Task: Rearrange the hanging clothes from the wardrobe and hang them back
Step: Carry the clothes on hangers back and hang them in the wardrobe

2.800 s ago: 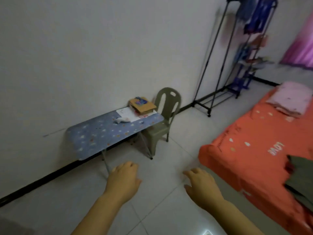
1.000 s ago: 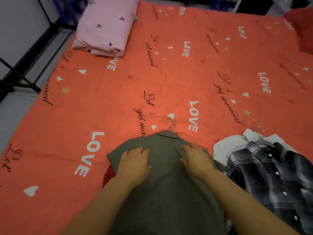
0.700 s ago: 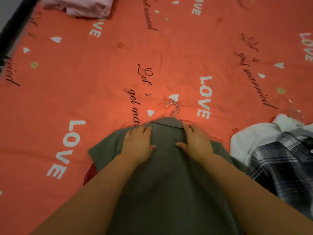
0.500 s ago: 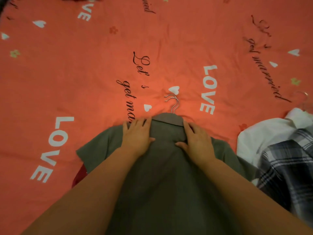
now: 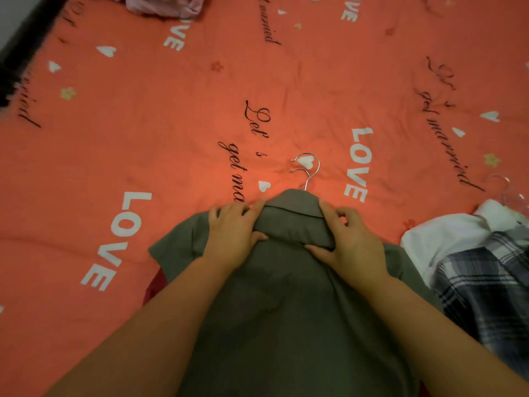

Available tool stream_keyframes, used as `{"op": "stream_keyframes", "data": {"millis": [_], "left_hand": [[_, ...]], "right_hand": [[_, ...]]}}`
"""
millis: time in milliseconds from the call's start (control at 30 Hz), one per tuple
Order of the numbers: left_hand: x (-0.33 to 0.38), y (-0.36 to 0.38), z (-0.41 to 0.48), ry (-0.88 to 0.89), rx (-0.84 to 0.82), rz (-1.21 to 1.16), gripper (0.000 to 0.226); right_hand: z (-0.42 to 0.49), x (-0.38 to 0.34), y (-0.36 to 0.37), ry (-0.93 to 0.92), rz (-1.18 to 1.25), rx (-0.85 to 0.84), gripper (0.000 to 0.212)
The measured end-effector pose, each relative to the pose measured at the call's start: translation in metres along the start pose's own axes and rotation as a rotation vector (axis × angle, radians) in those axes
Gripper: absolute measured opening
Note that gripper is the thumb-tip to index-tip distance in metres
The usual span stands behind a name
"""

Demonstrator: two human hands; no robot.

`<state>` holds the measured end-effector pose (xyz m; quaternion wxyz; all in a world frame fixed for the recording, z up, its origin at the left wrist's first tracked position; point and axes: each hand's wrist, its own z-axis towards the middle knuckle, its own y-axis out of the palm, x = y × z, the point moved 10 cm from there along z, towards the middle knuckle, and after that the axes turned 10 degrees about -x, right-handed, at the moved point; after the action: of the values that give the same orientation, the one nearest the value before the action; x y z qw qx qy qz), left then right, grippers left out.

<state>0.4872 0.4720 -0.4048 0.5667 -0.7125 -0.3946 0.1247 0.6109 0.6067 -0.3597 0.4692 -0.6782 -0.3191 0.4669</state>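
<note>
A grey collared shirt (image 5: 286, 296) lies back-up on the orange bed sheet (image 5: 171, 110). Two metal hanger hooks (image 5: 307, 170) stick out from its collar. My left hand (image 5: 233, 229) lies on the shirt's left shoulder, fingers spread and nearly straight, thumb pressing into the cloth. On the right shoulder beside the collar, my right hand (image 5: 347, 242) curls its fingers over the shoulder edge and grips the cloth. A red garment (image 5: 154, 287) peeks out from under the grey shirt at the left.
A white shirt (image 5: 446, 233) and a black-and-white plaid shirt (image 5: 486, 282) lie at the right, with a clear hanger hook (image 5: 503, 190) above them. A pink pillow (image 5: 163, 4) sits at the top left. The bed's left edge meets a dark frame (image 5: 17, 67).
I turned from the floor and table to the bed and laid both hands on the grey shirt. They slid up to its shoulders, and my right fingers have now curled.
</note>
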Motion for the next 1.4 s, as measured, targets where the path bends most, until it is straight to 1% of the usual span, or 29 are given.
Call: {"op": "stream_keyframes", "data": {"millis": [133, 267, 400, 467, 533, 600, 733, 800, 900, 1033, 1133, 1200, 1400], "left_hand": [[-0.008, -0.054, -0.055, 0.012, 0.107, -0.032, 0.069], [-0.024, -0.110, -0.136, 0.007, 0.207, -0.059, 0.067], [-0.048, -0.165, -0.247, -0.005, 0.350, -0.158, 0.066], [-0.062, -0.194, -0.312, -0.035, 0.468, -0.156, 0.067], [-0.079, -0.219, -0.380, -0.083, 0.578, -0.103, 0.067], [-0.096, -0.238, -0.451, -0.150, 0.654, -0.029, 0.066], [-0.137, -0.268, -0.604, -0.287, 0.788, 0.035, 0.063], [-0.157, -0.281, -0.686, -0.368, 0.844, 0.071, 0.062], [-0.183, -0.296, -0.807, -0.510, 0.919, 0.113, 0.061], [-0.204, -0.314, -0.960, -0.687, 1.024, 0.232, 0.062], [-0.221, -0.321, -1.058, -0.848, 1.088, 0.262, 0.061], [-0.234, -0.321, -1.117, -0.951, 1.119, 0.249, 0.059], [-0.261, -0.303, -1.265, -1.227, 1.185, 0.268, 0.060]], "right_hand": [[-0.021, -0.054, -0.052, -0.090, -0.051, 0.055, 0.085], [-0.055, -0.125, -0.089, -0.183, -0.068, 0.066, 0.086], [-0.099, -0.217, -0.124, -0.324, -0.116, 0.088, 0.088], [-0.127, -0.269, -0.142, -0.415, -0.139, 0.114, 0.088], [-0.159, -0.324, -0.159, -0.509, -0.146, 0.157, 0.090], [-0.194, -0.382, -0.172, -0.612, -0.122, 0.187, 0.093], [-0.266, -0.503, -0.182, -0.809, -0.083, 0.225, 0.095], [-0.305, -0.568, -0.183, -0.911, -0.058, 0.227, 0.098], [-0.364, -0.663, -0.184, -1.054, -0.015, 0.235, 0.096], [-0.448, -0.783, -0.181, -1.252, 0.030, 0.224, 0.096], [-0.507, -0.862, -0.180, -1.395, 0.073, 0.236, 0.101], [-0.542, -0.909, -0.179, -1.483, 0.113, 0.238, 0.100], [-0.633, -1.040, -0.149, -1.756, 0.172, 0.109, 0.093]]}}
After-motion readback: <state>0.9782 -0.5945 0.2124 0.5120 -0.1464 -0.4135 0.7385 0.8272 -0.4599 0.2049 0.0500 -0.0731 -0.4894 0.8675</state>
